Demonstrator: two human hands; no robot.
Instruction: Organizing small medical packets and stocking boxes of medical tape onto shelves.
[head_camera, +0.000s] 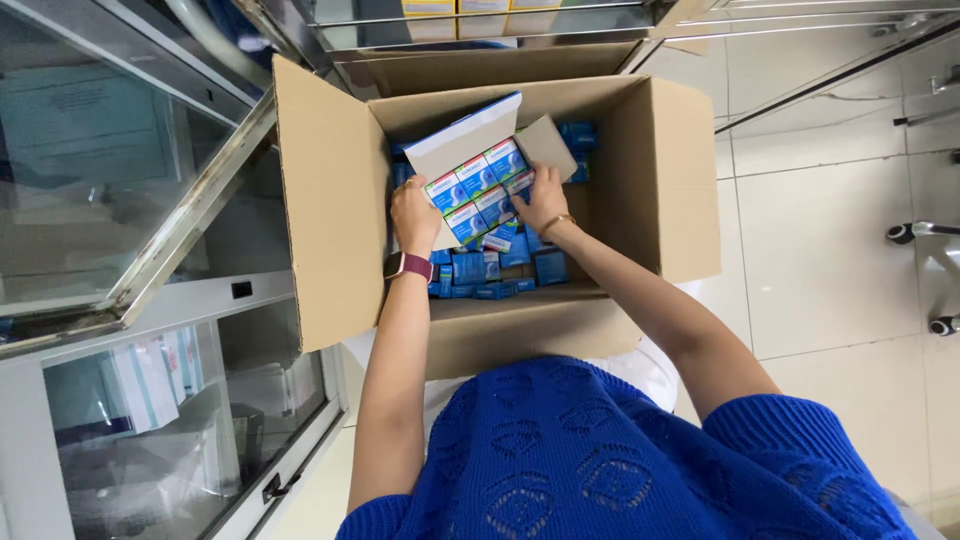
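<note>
cardboard carton (340, 200) stands open by the glass cabinet (120, 200). head view: left hand (414, 215) and right hand (541, 200) each close fingers on the open white tray (478, 180) of small blue boxes, held inside; many blue boxes (500, 268) remain underneath.

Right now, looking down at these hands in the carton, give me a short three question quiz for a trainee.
1. True or false: both hands are inside the cardboard carton.
2. Which wrist wears the watch? A left, B right.
3. Fill in: the left hand and right hand grip an open inner tray of small ____-and-white boxes.

Key: 1 true. 2 A; the right wrist has a thin bracelet. 3 blue; more blue boxes lie loose below.
</note>
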